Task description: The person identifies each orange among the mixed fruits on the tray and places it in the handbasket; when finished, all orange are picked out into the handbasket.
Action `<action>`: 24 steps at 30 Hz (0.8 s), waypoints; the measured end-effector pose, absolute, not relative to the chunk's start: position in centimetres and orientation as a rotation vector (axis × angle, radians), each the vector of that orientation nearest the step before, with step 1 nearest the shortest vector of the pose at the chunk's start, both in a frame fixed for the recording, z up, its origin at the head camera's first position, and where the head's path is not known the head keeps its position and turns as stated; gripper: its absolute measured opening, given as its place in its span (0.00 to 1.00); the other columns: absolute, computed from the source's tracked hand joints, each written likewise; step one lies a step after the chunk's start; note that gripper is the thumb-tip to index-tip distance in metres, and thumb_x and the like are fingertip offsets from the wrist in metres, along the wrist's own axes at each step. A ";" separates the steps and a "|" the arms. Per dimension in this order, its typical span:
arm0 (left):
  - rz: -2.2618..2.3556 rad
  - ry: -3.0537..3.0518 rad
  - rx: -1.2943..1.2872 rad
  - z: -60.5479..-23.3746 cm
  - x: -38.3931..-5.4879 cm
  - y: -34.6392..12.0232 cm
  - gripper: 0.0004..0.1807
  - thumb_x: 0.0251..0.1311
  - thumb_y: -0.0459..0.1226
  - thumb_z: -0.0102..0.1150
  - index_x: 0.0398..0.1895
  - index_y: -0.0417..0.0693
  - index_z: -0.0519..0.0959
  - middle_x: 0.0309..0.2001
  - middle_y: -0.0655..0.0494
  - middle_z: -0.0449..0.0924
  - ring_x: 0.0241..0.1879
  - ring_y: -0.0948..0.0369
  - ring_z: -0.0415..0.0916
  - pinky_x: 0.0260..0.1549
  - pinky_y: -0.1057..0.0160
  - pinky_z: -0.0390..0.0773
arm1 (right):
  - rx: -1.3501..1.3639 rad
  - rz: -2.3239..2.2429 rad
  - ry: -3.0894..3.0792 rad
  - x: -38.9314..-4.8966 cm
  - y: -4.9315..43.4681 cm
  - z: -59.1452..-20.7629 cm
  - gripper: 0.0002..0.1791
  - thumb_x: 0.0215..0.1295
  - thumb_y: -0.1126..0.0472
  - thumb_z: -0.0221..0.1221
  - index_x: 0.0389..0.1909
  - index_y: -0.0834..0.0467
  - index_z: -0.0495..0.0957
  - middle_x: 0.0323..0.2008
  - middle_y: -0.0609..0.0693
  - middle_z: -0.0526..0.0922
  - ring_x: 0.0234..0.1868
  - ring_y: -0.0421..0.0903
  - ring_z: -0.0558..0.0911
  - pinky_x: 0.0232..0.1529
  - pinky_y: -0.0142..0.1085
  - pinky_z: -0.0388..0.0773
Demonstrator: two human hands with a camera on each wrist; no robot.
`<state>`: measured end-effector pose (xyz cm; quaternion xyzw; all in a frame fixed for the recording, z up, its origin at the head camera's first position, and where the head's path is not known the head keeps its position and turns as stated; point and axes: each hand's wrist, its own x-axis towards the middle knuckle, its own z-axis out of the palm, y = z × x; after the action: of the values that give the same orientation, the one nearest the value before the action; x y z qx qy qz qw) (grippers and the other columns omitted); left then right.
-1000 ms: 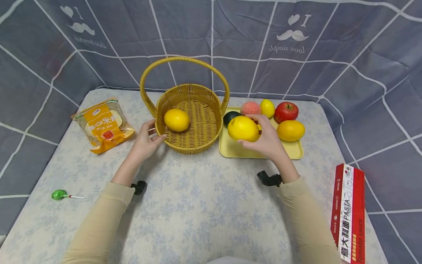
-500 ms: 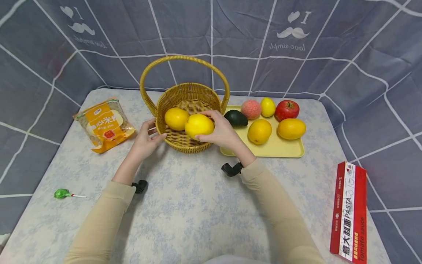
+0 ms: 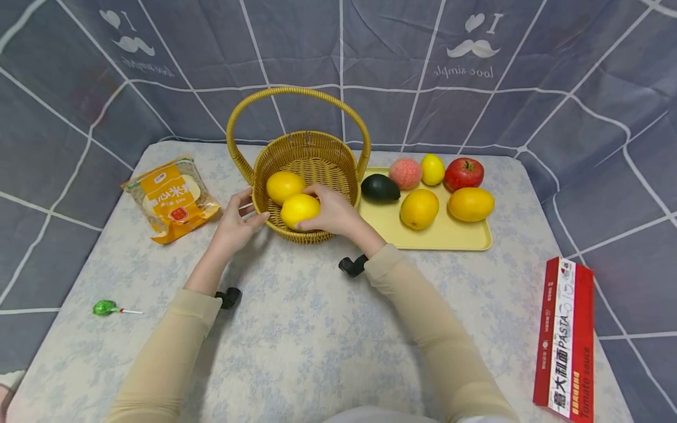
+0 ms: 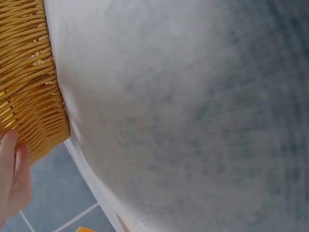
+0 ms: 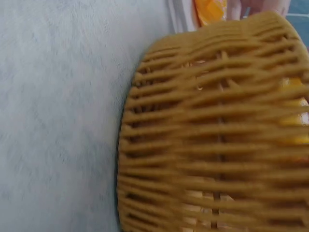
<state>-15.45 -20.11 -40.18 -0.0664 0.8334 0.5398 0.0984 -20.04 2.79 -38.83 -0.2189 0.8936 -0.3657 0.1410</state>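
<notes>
A yellow woven basket (image 3: 312, 235) with a tall arched handle stands at the back middle. Just over its floor, inside the front left, my right hand (image 3: 333, 212) grips a bright yellow oval fruit (image 3: 299, 211) from the right. Right behind that lies another yellow oval fruit (image 3: 285, 187) in the basket. My left hand (image 3: 235, 226) rests against the basket's outer left side, its fingers (image 4: 19, 179) fairly straight along the weave in the left wrist view. In the right wrist view the basket wall (image 5: 207, 130) hides the right hand.
Right of the basket, a pale yellow tray (image 3: 444, 239) bears an avocado (image 3: 379, 188), a peach (image 3: 405, 173), a lemon (image 3: 432, 169), an apple (image 3: 463, 174) and two yellow-orange fruits (image 3: 419, 209). Around lie an orange food bag (image 3: 171, 200), a green lollipop (image 3: 106, 307) and a red pasta box (image 3: 565, 341).
My right hand has carried the yellow oval fruit left from above the tray, then down into the basket beside the other one. My left hand has stayed at the basket's side.
</notes>
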 end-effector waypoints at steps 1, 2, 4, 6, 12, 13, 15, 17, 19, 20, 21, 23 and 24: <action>1.593 2.469 -0.203 -40.2 -15.5 -20.0 0.42 0.69 0.38 0.56 0.79 0.48 0.44 0.75 0.39 0.52 0.74 0.45 0.55 0.66 0.46 0.70 | -0.640 -1.042 2.578 -20.1 2.5 -38.9 0.43 0.48 0.46 0.72 0.65 0.58 0.70 0.59 0.53 0.77 0.54 0.48 0.77 0.55 0.42 0.76; 1.590 2.472 -0.205 -40.1 -15.5 -20.0 0.42 0.69 0.38 0.56 0.79 0.49 0.44 0.75 0.39 0.52 0.74 0.45 0.55 0.66 0.46 0.70 | -0.646 -1.025 2.578 -20.2 2.3 -39.0 0.43 0.48 0.46 0.72 0.65 0.59 0.70 0.59 0.53 0.77 0.54 0.48 0.77 0.55 0.41 0.76; 1.587 2.473 -0.209 -40.1 -15.5 -19.9 0.42 0.69 0.39 0.56 0.79 0.49 0.44 0.75 0.39 0.52 0.74 0.44 0.55 0.66 0.45 0.70 | -0.647 -1.005 2.571 -20.3 1.8 -39.0 0.43 0.49 0.46 0.72 0.64 0.59 0.70 0.58 0.54 0.77 0.53 0.48 0.77 0.54 0.41 0.77; 1.588 2.472 -0.209 -40.0 -15.4 -19.8 0.42 0.70 0.39 0.56 0.79 0.49 0.44 0.75 0.39 0.52 0.74 0.44 0.55 0.66 0.45 0.70 | -0.644 -0.989 2.568 -20.4 1.3 -39.1 0.42 0.49 0.47 0.72 0.64 0.60 0.70 0.57 0.54 0.77 0.53 0.48 0.77 0.54 0.41 0.77; 1.581 2.457 -0.222 -39.9 -15.4 -19.6 0.43 0.70 0.40 0.56 0.79 0.49 0.43 0.75 0.41 0.51 0.74 0.45 0.54 0.66 0.46 0.70 | -0.602 -0.959 2.575 -20.9 0.1 -39.5 0.42 0.50 0.46 0.72 0.64 0.61 0.69 0.58 0.55 0.76 0.55 0.48 0.76 0.56 0.40 0.76; 1.577 2.457 -0.222 -39.9 -15.4 -19.6 0.43 0.70 0.40 0.56 0.80 0.49 0.42 0.75 0.41 0.51 0.74 0.45 0.54 0.67 0.46 0.70 | -0.593 -0.960 2.575 -21.0 0.0 -39.6 0.43 0.51 0.45 0.72 0.64 0.61 0.69 0.59 0.55 0.76 0.55 0.48 0.76 0.57 0.40 0.76; 1.569 2.453 -0.221 -39.9 -15.3 -19.7 0.43 0.70 0.41 0.56 0.80 0.49 0.42 0.76 0.41 0.50 0.74 0.45 0.53 0.67 0.46 0.69 | -0.574 -0.961 2.577 -21.2 -0.3 -39.7 0.43 0.51 0.44 0.72 0.64 0.61 0.69 0.59 0.55 0.75 0.55 0.48 0.76 0.57 0.40 0.76; 1.566 2.451 -0.217 -39.8 -15.3 -19.7 0.44 0.70 0.41 0.56 0.80 0.49 0.41 0.76 0.41 0.50 0.74 0.45 0.53 0.67 0.46 0.68 | -0.553 -0.968 2.579 -21.4 -0.5 -39.8 0.43 0.51 0.43 0.72 0.63 0.61 0.69 0.60 0.56 0.74 0.56 0.48 0.75 0.58 0.39 0.75; 1.566 2.448 -0.215 -39.8 -15.3 -19.8 0.44 0.70 0.41 0.56 0.80 0.49 0.41 0.76 0.41 0.50 0.75 0.45 0.53 0.68 0.46 0.68 | -0.528 -0.970 2.579 -21.6 -0.6 -39.8 0.44 0.52 0.42 0.72 0.64 0.61 0.69 0.61 0.56 0.73 0.58 0.49 0.75 0.60 0.39 0.74; 1.566 2.448 -0.214 -39.7 -15.3 -19.8 0.44 0.70 0.41 0.56 0.80 0.49 0.41 0.76 0.41 0.50 0.75 0.45 0.53 0.68 0.45 0.68 | -0.517 -0.975 2.579 -21.7 -0.7 -39.7 0.44 0.52 0.41 0.72 0.64 0.61 0.69 0.61 0.57 0.73 0.58 0.49 0.74 0.61 0.40 0.74; 1.566 2.450 -0.213 -39.7 -15.3 -19.8 0.44 0.70 0.41 0.55 0.80 0.49 0.41 0.76 0.41 0.50 0.75 0.45 0.53 0.68 0.45 0.67 | -0.508 -0.979 2.578 -21.8 -0.8 -39.7 0.44 0.52 0.41 0.72 0.64 0.61 0.69 0.61 0.57 0.73 0.58 0.49 0.74 0.61 0.40 0.73; 1.561 2.460 -0.212 -39.7 -15.2 -19.8 0.43 0.70 0.41 0.55 0.80 0.49 0.41 0.76 0.41 0.50 0.75 0.45 0.53 0.68 0.45 0.67 | -0.496 -0.987 2.573 -21.9 -0.8 -39.7 0.44 0.53 0.41 0.71 0.65 0.60 0.68 0.61 0.57 0.73 0.59 0.49 0.74 0.62 0.40 0.73; 1.560 2.465 -0.211 -39.8 -15.2 -19.8 0.43 0.70 0.41 0.55 0.80 0.49 0.41 0.76 0.41 0.50 0.75 0.45 0.53 0.68 0.45 0.67 | -0.490 -0.990 2.571 -21.9 -0.9 -39.7 0.44 0.54 0.41 0.71 0.66 0.60 0.68 0.62 0.57 0.72 0.59 0.49 0.74 0.63 0.40 0.73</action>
<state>-15.18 -19.83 -39.78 -0.0717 0.8379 0.5302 0.1081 -21.90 -0.86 -39.67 -0.1725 0.9053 -0.3487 0.1707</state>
